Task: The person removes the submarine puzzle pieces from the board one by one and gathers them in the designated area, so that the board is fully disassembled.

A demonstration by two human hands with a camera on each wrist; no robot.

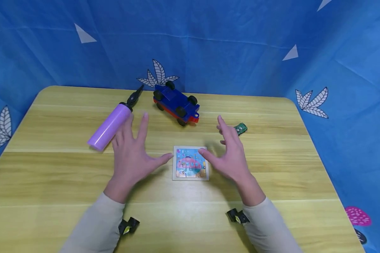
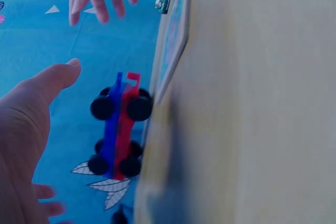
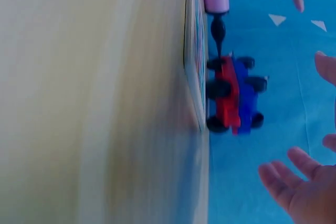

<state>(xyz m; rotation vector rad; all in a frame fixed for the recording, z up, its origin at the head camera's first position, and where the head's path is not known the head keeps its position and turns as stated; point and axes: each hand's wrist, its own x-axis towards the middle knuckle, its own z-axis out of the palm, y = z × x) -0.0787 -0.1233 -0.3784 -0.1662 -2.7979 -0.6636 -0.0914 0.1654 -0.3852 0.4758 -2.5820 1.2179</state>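
Note:
A small square jigsaw puzzle (image 1: 190,163) in a pale frame, its picture blue and pink, lies flat on the table between the two hands. My left hand (image 1: 133,158) hovers to its left, fingers spread and thumb pointing at the frame's left edge. To the right, my right hand (image 1: 232,154) is raised with its fingers extended, the thumb overlapping the puzzle's upper right corner in the head view. Neither hand holds anything. In the left wrist view the puzzle (image 2: 176,35) stands edge-on, with the left thumb apart from it.
A purple hand pump (image 1: 109,128) with a black nozzle lies left, partly behind the left fingers. Behind the puzzle is a blue and red toy car (image 1: 176,103) with black wheels. A little green toy car (image 1: 241,128) sits beside the right fingers. Blue patterned cloth (image 1: 209,45) hangs behind the table.

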